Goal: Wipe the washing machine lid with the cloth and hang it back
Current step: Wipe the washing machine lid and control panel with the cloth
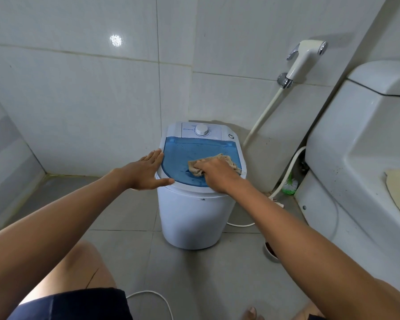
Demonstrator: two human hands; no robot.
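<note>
A small white washing machine point(194, 218) stands on the tiled floor against the wall, with a translucent blue lid point(183, 153) and a white dial point(201, 129) behind it. My right hand point(215, 174) grips a bunched beige cloth point(226, 161) and presses it onto the right front part of the lid. My left hand point(146, 172) rests flat with straight fingers on the machine's left rim, thumb along the front edge.
A white toilet and cistern point(360, 158) fill the right side. A bidet sprayer point(305, 58) hangs on the wall with its hose point(261, 123) running down. A green brush point(290, 184) sits by the toilet base. A white cable point(153, 296) lies on the floor near my knee.
</note>
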